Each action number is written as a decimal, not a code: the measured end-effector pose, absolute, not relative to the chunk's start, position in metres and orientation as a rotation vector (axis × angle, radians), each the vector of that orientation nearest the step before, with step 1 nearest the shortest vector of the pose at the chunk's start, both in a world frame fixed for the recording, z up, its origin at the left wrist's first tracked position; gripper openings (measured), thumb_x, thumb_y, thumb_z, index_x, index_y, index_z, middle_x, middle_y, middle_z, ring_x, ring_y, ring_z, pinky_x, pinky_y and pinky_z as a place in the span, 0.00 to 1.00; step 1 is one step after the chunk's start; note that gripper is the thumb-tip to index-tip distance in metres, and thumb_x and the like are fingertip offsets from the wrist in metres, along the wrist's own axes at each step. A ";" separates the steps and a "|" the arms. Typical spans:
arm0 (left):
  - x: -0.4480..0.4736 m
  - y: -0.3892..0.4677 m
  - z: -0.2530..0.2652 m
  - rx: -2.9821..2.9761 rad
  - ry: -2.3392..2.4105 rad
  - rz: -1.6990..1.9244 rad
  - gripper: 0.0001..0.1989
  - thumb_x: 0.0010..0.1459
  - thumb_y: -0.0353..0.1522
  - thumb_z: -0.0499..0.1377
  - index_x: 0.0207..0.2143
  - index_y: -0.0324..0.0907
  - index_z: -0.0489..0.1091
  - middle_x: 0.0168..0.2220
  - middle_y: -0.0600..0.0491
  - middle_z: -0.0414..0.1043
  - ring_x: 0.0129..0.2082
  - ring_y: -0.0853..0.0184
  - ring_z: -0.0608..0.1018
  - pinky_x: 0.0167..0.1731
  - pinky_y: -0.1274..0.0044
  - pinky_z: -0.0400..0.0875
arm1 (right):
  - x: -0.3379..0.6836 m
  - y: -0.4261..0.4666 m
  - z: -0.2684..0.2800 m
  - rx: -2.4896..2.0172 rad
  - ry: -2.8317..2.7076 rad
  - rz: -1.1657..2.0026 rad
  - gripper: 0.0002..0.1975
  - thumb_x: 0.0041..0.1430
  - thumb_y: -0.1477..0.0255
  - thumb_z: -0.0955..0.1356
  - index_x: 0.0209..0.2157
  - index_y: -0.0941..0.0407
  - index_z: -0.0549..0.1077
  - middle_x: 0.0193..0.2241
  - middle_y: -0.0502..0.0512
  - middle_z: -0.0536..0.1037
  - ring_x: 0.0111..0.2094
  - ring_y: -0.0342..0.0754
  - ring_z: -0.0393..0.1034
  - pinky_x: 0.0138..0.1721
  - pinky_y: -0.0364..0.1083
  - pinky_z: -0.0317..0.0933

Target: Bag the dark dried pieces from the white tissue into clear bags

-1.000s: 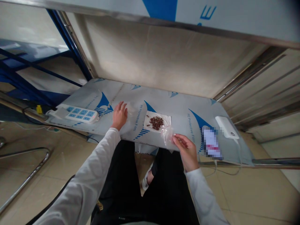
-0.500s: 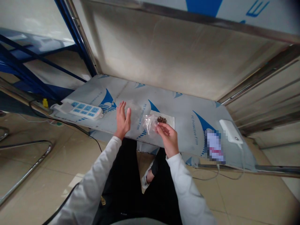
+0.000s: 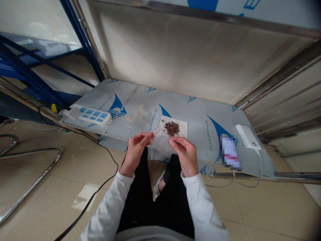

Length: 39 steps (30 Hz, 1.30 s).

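Observation:
Between my two hands a clear plastic zip bag [image 3: 162, 142] is stretched, just over the front edge of the table. My left hand [image 3: 136, 149] pinches its upper left edge, and my right hand [image 3: 185, 152] pinches the right side. Just beyond the bag lies a white sheet [image 3: 184, 127] with a small heap of brown, screw-like pieces [image 3: 172, 128] on it. More clear plastic bags [image 3: 139, 117] lie flat on the table, beyond my left hand.
The film-covered metal table [image 3: 198, 113] carries a white power strip [image 3: 94, 115] at left. At right are a white power bank [image 3: 248, 136] with a cable and a blurred-out phone-like object [image 3: 230, 152]. A metal shelf edge [image 3: 225, 20] hangs above.
My left hand has come back from the bags lying on the table and now grips the bag that my right hand was holding. The brown heap shows more fully.

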<state>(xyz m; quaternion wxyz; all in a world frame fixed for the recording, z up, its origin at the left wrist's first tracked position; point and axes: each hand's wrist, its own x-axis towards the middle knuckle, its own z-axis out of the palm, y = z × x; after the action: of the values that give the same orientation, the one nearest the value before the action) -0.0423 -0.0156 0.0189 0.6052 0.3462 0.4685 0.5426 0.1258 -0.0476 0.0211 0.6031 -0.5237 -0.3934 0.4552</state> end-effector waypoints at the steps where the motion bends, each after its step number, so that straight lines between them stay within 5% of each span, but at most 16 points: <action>1: -0.040 -0.020 0.018 0.786 1.079 1.285 0.12 0.46 0.39 0.66 0.27 0.39 0.76 0.26 0.54 0.76 0.26 0.73 0.74 0.28 0.82 0.67 | 0.126 -0.050 0.020 -1.201 -0.876 1.050 0.11 0.47 0.67 0.74 0.32 0.56 0.76 0.34 0.54 0.81 0.36 0.49 0.76 0.43 0.51 0.70; 5: -0.032 -0.041 0.018 0.757 0.967 1.320 0.16 0.50 0.43 0.63 0.36 0.41 0.75 0.37 0.50 0.77 0.36 0.67 0.77 0.35 0.78 0.71 | 0.124 -0.055 0.016 -1.214 -0.818 0.989 0.11 0.46 0.67 0.74 0.33 0.57 0.76 0.33 0.55 0.81 0.35 0.49 0.76 0.43 0.51 0.70; 8: -0.026 -0.054 0.017 0.829 0.916 1.240 0.24 0.44 0.40 0.67 0.44 0.42 0.72 0.44 0.47 0.76 0.41 0.62 0.78 0.40 0.74 0.72 | 0.121 -0.054 0.015 -1.255 -0.869 0.931 0.12 0.47 0.66 0.74 0.33 0.56 0.75 0.33 0.55 0.81 0.35 0.49 0.75 0.42 0.50 0.70; 14: -0.041 -0.010 0.001 1.052 1.372 1.249 0.18 0.50 0.44 0.60 0.32 0.37 0.73 0.31 0.48 0.78 0.27 0.67 0.78 0.30 0.75 0.72 | 0.112 -0.058 0.016 -1.335 -0.965 0.855 0.21 0.51 0.64 0.71 0.46 0.55 0.71 0.47 0.62 0.76 0.45 0.52 0.73 0.45 0.51 0.67; 19: -0.070 0.082 -0.010 1.310 1.846 1.126 0.12 0.50 0.38 0.59 0.30 0.37 0.72 0.32 0.44 0.77 0.37 0.56 0.78 0.40 0.67 0.70 | 0.110 -0.106 0.010 -1.424 -1.001 0.892 0.16 0.56 0.64 0.67 0.47 0.52 0.70 0.46 0.61 0.76 0.47 0.53 0.72 0.47 0.52 0.66; 22: -0.076 0.112 -0.014 1.378 2.028 1.098 0.20 0.45 0.32 0.62 0.42 0.34 0.70 0.46 0.36 0.72 0.53 0.48 0.70 0.52 0.60 0.60 | 0.111 -0.147 0.001 -1.486 -0.993 0.994 0.17 0.56 0.64 0.67 0.48 0.49 0.70 0.45 0.59 0.77 0.46 0.54 0.73 0.45 0.52 0.68; 26: -0.075 0.119 -0.025 1.772 2.175 0.998 0.31 0.53 0.29 0.55 0.60 0.35 0.54 0.63 0.35 0.50 0.63 0.49 0.54 0.59 0.57 0.49 | 0.109 -0.188 -0.012 -1.525 -0.969 1.057 0.16 0.55 0.63 0.68 0.46 0.47 0.72 0.41 0.57 0.79 0.41 0.55 0.75 0.41 0.53 0.71; 30: -0.075 0.122 -0.043 2.339 1.994 0.613 0.25 0.61 0.30 0.44 0.61 0.42 0.55 0.66 0.48 0.47 0.66 0.60 0.50 0.62 0.64 0.44 | 0.096 -0.200 -0.016 -1.529 -0.899 1.022 0.14 0.54 0.60 0.68 0.42 0.46 0.75 0.35 0.56 0.80 0.37 0.55 0.76 0.37 0.51 0.72; 34: -0.080 0.128 -0.065 2.282 2.049 0.477 0.28 0.63 0.37 0.42 0.63 0.35 0.52 0.65 0.42 0.50 0.65 0.52 0.51 0.61 0.57 0.44 | 0.081 -0.198 -0.010 -1.507 -0.955 0.946 0.14 0.55 0.59 0.67 0.42 0.46 0.75 0.37 0.56 0.80 0.33 0.53 0.76 0.36 0.50 0.72; 39: -0.083 0.129 -0.078 2.262 2.086 0.363 0.30 0.63 0.42 0.40 0.64 0.38 0.51 0.66 0.45 0.46 0.66 0.52 0.49 0.62 0.57 0.42 | 0.075 -0.203 0.003 -1.503 -1.002 0.764 0.15 0.57 0.60 0.66 0.43 0.51 0.75 0.35 0.56 0.81 0.29 0.48 0.77 0.32 0.43 0.71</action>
<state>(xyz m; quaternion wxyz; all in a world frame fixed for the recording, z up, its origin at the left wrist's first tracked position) -0.0827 0.1289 -0.0782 0.0218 0.7299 0.6731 0.1172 0.0746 -0.2030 0.0030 0.5564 -0.6367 -0.4245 0.3238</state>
